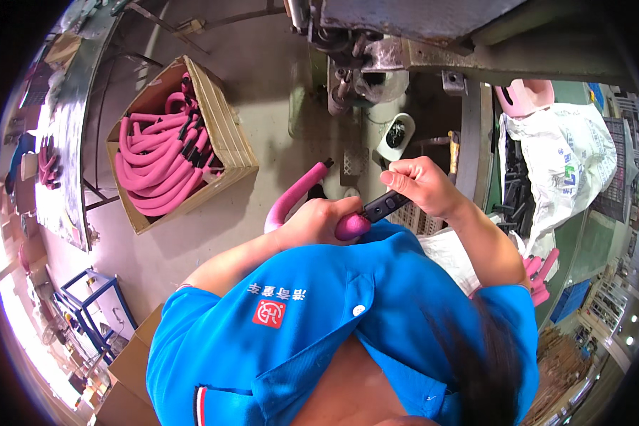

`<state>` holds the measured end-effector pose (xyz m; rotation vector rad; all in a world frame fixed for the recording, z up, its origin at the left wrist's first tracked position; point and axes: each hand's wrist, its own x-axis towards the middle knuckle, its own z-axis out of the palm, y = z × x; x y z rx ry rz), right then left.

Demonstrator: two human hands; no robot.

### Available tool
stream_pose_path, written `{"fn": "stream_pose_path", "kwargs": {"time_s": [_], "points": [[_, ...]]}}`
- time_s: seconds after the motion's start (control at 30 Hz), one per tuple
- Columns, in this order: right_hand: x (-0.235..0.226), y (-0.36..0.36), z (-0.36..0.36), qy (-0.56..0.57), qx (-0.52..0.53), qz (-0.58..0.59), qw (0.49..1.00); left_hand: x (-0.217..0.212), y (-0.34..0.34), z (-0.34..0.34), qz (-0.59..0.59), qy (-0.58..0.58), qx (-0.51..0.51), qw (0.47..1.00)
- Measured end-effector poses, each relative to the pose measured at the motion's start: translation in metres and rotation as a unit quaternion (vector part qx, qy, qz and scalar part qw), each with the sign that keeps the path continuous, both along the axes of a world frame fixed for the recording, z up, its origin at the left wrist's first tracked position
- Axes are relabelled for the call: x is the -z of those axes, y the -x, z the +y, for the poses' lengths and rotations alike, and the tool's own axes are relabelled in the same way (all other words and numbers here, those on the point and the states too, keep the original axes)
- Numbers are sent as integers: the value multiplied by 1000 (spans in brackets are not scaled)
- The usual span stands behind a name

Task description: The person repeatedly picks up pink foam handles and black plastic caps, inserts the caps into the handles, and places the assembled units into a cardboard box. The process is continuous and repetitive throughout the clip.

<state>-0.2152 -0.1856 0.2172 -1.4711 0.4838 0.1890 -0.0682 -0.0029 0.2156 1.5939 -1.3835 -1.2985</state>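
Note:
A curved tube in pink foam (285,199) is held in front of my blue shirt, its far end showing a short black tip. My left hand (318,219) is closed around the tube near its rounded pink end. A black plastic fitting (382,208) with a round hole sits at that end and runs toward my right hand (424,186). The right hand is closed in a fist over the fitting's other end, thumb on top. Its fingers hide that end, and I cannot see how the fitting joins the tube.
On the floor at left stands a cardboard box (231,138) full of pink curved tubes. Machinery (433,50) crosses the top. Black parts (516,195) lie at right beside a white woven bag (564,153) and a pink plastic piece (529,98). A blue-framed cart (96,305) stands lower left.

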Motion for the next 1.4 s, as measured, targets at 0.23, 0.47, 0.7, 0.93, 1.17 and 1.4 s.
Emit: {"fn": "stream_pose_path", "kwargs": {"time_s": [0.23, 0.47, 0.7, 0.93, 1.17, 1.4], "points": [[40, -45, -22, 162, 234, -67, 956, 10, -14, -29, -140, 54, -97, 984], [66, -120, -89, 625, 231, -223, 712, -10, -57, -74, -214, 97, -166, 958], [60, -155, -105, 560, 194, -193, 782, 3, -66, -89, -219, 95, -217, 946], [99, -172, -117, 438, 222, -169, 855, 21, -79, -89, -143, 35, -168, 975], [104, -157, -148, 284, 267, -68, 918, 60, -104, -13, -3, 77, -39, 996], [172, -150, -114, 350, 293, 137, 879, 42, -83, -7, -130, 66, -171, 974]]}}
